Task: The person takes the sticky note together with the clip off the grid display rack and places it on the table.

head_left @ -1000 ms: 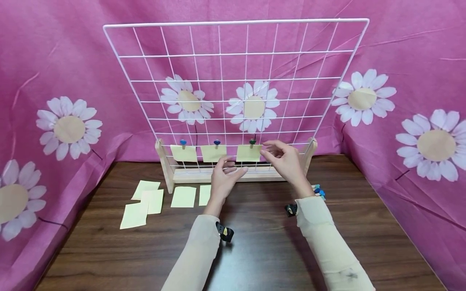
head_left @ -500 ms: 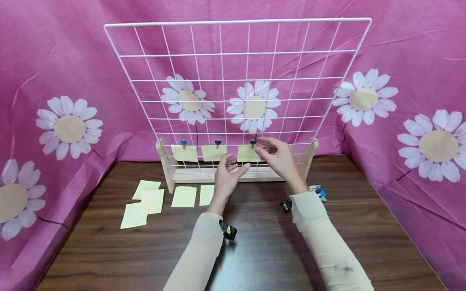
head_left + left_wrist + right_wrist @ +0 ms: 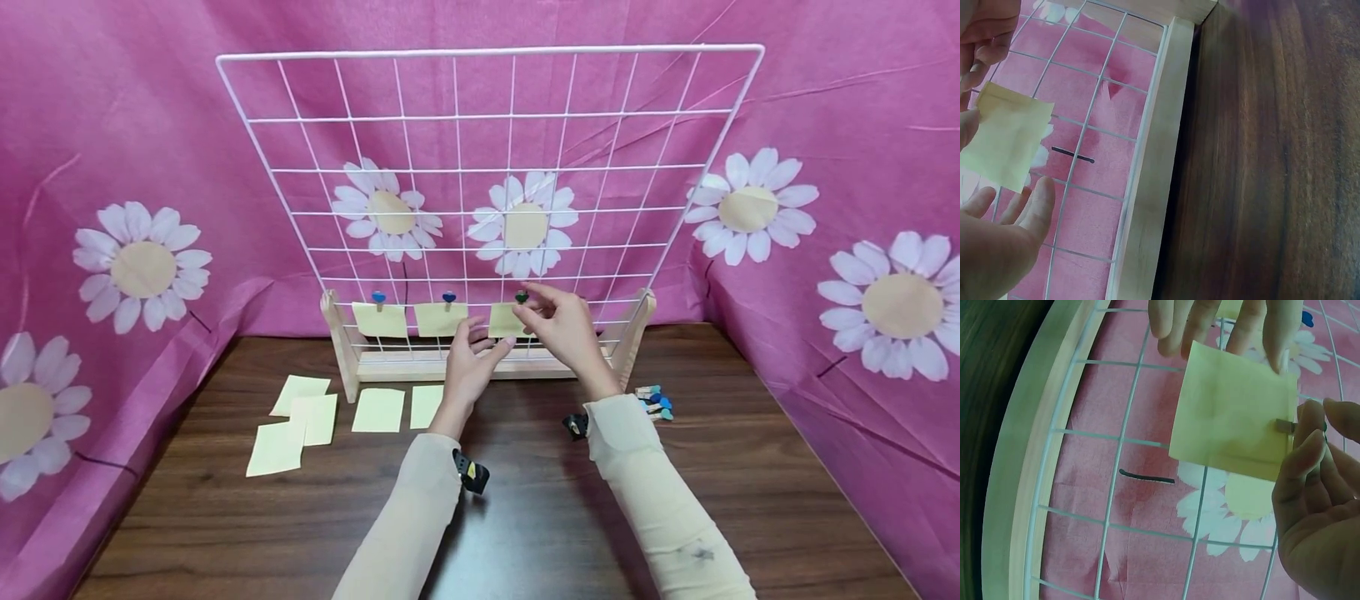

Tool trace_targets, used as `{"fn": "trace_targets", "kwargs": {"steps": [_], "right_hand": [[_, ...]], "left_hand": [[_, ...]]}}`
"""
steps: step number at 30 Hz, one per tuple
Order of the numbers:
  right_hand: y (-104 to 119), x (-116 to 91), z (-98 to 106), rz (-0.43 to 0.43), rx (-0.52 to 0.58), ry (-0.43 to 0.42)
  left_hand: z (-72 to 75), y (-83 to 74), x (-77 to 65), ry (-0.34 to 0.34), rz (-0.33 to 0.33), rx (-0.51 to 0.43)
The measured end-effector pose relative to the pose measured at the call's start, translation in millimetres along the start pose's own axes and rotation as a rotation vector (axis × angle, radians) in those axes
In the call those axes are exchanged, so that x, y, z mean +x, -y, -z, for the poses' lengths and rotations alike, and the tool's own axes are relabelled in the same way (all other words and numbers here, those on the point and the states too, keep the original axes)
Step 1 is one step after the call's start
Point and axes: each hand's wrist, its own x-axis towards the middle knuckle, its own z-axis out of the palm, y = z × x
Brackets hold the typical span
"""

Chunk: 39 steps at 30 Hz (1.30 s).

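A pale yellow sticky note point(image 3: 1235, 412) hangs on the white wire grid point(image 3: 513, 115) from a small clothespin point(image 3: 1285, 427) with a green heart. My right hand point(image 3: 566, 331) is at the clothespin, thumb and forefinger bent and apart, the green heart showing between them. Whether they touch it is hard to see. My left hand point(image 3: 468, 375) is spread below that note, its thumb near the lower edge and its fingers by the left side. In the left wrist view, the left fingers point(image 3: 1038, 206) lie close to the note's corner without curling round it.
Two more notes point(image 3: 379, 320) hang farther left under blue-heart clothespins point(image 3: 448, 297). Several loose notes point(image 3: 274, 450) lie on the wooden table point(image 3: 187, 533), left of the left arm. Spare clothespins point(image 3: 655, 402) lie beyond the right wrist. A wooden stand point(image 3: 341, 350) holds the grid.
My right hand has moved left, from the note's right edge to its clothespin. My left hand has shifted slightly right toward the same note.
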Motion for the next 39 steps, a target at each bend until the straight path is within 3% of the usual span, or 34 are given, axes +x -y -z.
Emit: {"fn": "trace_targets", "kwargs": {"steps": [9, 19, 28, 39], "right_hand": [[4, 4, -5, -0.01, -0.015, -0.042], [6, 4, -9, -0.027, 0.035, -0.085], [2, 1, -12, -0.049, 0.126, -0.097], [-5, -2, -18, -0.063, 0.192, -0.145]], "left_hand": [[-4.4, -3.7, 2.7, -0.043, 0.003, 0.015], [-8.9, -6.6, 5.6, -0.052, 0.003, -0.093], [-13.0, -8.2, 7.9, -0.045, 0.033, -0.27], [-10.9, -12.6, 9.3, -0.011, 0.053, -0.288]]}}
